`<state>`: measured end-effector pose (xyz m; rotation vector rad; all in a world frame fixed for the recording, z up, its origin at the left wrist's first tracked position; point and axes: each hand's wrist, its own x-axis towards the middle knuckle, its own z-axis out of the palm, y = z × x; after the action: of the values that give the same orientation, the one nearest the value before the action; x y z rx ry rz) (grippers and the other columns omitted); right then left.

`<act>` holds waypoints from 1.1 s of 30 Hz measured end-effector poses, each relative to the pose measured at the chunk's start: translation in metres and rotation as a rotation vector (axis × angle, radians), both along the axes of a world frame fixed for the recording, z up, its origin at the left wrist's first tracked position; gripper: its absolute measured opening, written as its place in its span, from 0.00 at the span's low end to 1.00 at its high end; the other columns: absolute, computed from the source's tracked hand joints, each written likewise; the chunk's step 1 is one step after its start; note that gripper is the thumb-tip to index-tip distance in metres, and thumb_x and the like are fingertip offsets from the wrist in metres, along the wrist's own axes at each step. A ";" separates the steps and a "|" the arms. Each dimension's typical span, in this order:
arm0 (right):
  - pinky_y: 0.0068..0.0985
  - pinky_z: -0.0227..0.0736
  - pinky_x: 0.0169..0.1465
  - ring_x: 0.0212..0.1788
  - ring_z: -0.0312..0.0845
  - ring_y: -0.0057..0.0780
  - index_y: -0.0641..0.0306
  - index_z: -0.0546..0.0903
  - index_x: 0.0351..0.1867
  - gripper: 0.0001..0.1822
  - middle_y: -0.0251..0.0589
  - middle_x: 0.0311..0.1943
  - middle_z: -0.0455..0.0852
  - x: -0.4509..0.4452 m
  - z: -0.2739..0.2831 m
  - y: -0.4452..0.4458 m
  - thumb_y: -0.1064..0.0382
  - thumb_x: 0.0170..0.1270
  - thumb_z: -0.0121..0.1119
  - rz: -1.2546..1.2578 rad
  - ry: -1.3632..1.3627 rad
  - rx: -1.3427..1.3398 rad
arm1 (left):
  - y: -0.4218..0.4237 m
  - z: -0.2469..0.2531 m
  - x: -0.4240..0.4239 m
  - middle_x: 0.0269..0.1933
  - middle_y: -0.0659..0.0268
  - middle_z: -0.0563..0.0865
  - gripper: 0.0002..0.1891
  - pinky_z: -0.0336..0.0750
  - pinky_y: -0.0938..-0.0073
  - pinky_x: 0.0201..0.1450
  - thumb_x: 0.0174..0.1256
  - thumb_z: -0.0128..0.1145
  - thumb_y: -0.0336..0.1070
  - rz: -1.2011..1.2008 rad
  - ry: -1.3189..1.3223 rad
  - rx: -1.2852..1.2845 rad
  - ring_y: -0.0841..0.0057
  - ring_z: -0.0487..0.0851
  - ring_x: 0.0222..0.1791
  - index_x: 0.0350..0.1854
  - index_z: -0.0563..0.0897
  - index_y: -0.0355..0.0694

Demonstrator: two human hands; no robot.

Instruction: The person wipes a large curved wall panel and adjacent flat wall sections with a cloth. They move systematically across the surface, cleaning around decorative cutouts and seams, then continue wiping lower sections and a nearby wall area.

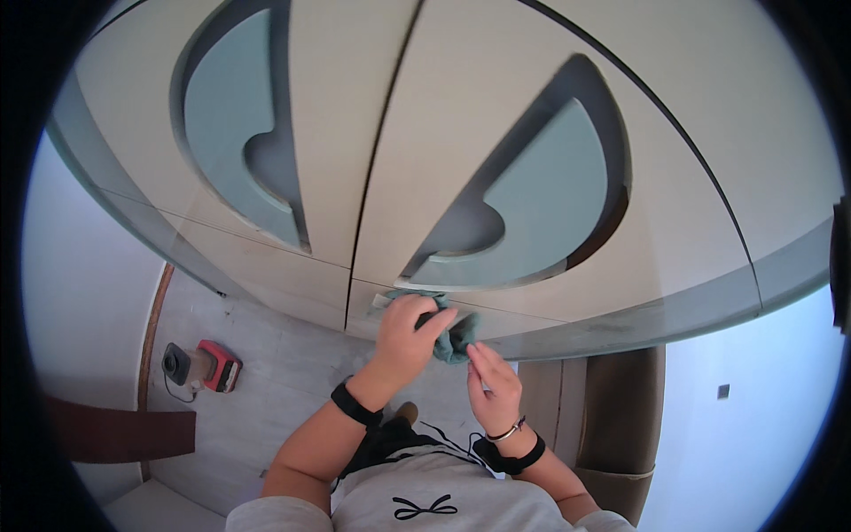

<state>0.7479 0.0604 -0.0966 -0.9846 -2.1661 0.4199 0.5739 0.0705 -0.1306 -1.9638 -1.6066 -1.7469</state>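
My left hand [407, 332] grips a bunched green cloth [457, 338] just below the lower edge of a large beige cabinet panel [319, 226]. The thumb and fingers close over the cloth, and part of it sticks out above the knuckles. At the cloth's lower right side is my right hand [490, 382], its fingertips at the cloth's edge; whether they pinch it cannot be told. Two half-round blue-grey insets [558, 193] with cut-out notches lie in the panels, either side of a dark vertical seam.
A red-based appliance with a clear container [218, 366] stands on the grey floor at left, near a brown skirting board [154, 319]. A dark red curved piece [126, 435] juts in at lower left. Brown upholstered furniture [618, 412] is at right, by a white wall with a socket.
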 end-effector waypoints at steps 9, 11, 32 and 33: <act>0.31 0.74 0.42 0.39 0.78 0.41 0.62 0.82 0.33 0.12 0.42 0.35 0.82 0.018 0.018 0.003 0.74 0.44 0.67 0.114 0.044 0.018 | -0.022 0.016 0.006 0.38 0.59 0.79 0.19 0.73 0.74 0.38 0.42 0.59 0.15 -0.095 -0.370 -0.095 0.67 0.79 0.35 0.38 0.83 0.41; 0.31 0.73 0.42 0.38 0.78 0.41 0.62 0.82 0.33 0.12 0.41 0.34 0.81 0.018 0.024 0.002 0.72 0.44 0.68 0.247 0.027 -0.008 | -0.022 0.016 0.007 0.41 0.58 0.81 0.17 0.74 0.74 0.41 0.48 0.59 0.16 -0.202 -0.569 -0.140 0.69 0.81 0.37 0.41 0.81 0.40; 0.14 0.68 0.43 0.40 0.72 0.11 0.65 0.75 0.44 0.08 0.29 0.38 0.80 0.012 0.069 0.041 0.69 0.64 0.57 0.228 0.481 -1.024 | -0.045 0.034 0.017 0.54 0.57 0.77 0.22 0.70 0.76 0.53 0.61 0.57 0.24 -0.915 -1.074 -0.509 0.76 0.75 0.52 0.58 0.69 0.36; 0.13 0.67 0.42 0.38 0.72 0.11 0.64 0.76 0.42 0.06 0.29 0.37 0.80 0.013 0.070 0.041 0.70 0.64 0.57 0.207 0.481 -1.042 | -0.045 0.025 0.016 0.53 0.58 0.78 0.21 0.71 0.76 0.51 0.61 0.58 0.25 -0.845 -0.962 -0.556 0.76 0.76 0.51 0.56 0.70 0.37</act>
<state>0.7606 0.1016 -0.0262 -1.0005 -1.5435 1.7908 0.5897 0.0255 -0.1057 -2.4473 -1.6936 -3.2495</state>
